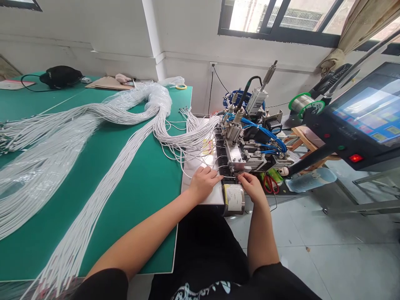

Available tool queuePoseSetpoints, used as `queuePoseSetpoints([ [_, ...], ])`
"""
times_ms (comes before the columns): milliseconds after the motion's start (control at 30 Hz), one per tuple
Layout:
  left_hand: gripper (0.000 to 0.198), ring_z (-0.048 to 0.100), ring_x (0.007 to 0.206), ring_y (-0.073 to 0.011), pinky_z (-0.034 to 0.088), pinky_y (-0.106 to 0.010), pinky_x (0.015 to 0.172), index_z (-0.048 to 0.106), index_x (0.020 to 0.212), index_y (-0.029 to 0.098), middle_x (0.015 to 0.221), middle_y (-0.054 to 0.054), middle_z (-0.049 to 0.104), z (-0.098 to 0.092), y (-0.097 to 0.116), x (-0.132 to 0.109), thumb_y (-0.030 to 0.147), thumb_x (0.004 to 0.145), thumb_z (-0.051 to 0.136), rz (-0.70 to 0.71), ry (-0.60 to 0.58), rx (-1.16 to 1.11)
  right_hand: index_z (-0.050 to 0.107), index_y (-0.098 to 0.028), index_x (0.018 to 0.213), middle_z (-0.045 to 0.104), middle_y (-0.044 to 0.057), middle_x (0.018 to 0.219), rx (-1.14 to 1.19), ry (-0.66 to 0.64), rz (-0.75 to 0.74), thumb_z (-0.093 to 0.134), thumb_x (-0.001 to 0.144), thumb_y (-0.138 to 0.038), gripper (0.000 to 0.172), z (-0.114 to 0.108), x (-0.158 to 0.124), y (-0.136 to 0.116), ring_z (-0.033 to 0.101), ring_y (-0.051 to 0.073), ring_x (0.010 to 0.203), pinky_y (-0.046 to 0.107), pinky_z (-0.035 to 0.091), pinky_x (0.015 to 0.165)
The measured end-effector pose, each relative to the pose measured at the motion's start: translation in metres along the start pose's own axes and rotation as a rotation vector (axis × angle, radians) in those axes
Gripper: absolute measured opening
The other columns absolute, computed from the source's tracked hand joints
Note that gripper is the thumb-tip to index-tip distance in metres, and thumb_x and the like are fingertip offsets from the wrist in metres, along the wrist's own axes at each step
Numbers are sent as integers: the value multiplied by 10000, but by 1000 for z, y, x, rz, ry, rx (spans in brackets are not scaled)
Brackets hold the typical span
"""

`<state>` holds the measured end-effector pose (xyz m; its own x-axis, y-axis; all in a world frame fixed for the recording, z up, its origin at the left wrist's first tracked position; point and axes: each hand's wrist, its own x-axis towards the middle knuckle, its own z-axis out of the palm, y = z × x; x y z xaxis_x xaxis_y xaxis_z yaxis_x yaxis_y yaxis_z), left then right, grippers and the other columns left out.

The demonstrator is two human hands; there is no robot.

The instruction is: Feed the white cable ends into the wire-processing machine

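Observation:
A single white cable (229, 177) runs across the front end of the black slotted track (223, 162) on the machine. My left hand (204, 184) is closed on this cable at the track's left side, its index finger and thumb pointing along it. On the other side, my right hand (251, 186) pinches at the cable's end, just below the machine's metal head (236, 156). The end itself is hidden by the fingertips. More white cables (187, 139) fan out from a bundle into the track behind my left hand.
A green table (134, 200) on the left bears long cable bundles and clear plastic wrap (159, 100). To the right are red-handled scissors (270, 183), a solder wire spool (306, 105) and a touchscreen (371, 112). A taped metal box (234, 198) sits at the track's near end.

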<state>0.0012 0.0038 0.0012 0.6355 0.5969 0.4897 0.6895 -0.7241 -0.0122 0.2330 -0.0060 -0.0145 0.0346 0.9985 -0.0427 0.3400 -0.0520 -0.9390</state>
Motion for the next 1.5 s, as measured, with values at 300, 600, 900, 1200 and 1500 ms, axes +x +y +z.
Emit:
queuePoseSetpoints([
  [300,294,541,819,-196,359,-345,711,655,1098,239,830,-41,665,-2,0,0,119,914,459,-3,-36,-8,471,-188,622,422,-51,570,155,-132,-60,574,796,-410,300,-3,6,3,349,98,547,233,273,524],
  [600,286,548,781,-182,355,-332,678,673,1080,222,826,-23,685,0,-2,1,126,926,453,18,-42,-39,459,-194,603,361,-65,540,446,49,61,660,700,-442,334,17,2,19,288,81,497,227,231,479],
  [900,265,552,879,-193,341,-362,778,667,1075,249,922,-26,694,-2,1,0,146,914,482,-64,-59,-56,562,-170,646,410,-56,538,410,324,16,677,736,-513,373,7,-14,22,323,77,493,217,241,465],
  [1200,208,554,957,-226,355,-399,806,655,1029,182,1023,-61,677,-5,6,0,214,908,489,-245,-64,-43,614,-169,735,464,-39,581,256,475,-94,644,799,-472,311,-2,-36,-5,405,89,522,215,334,491],
  [1500,207,584,976,-219,422,-386,834,663,1021,198,1032,-54,688,-6,4,3,192,894,499,-111,3,-101,622,-169,762,590,8,651,-198,-31,-565,555,876,-272,168,29,-60,-56,503,114,570,237,382,559],
])
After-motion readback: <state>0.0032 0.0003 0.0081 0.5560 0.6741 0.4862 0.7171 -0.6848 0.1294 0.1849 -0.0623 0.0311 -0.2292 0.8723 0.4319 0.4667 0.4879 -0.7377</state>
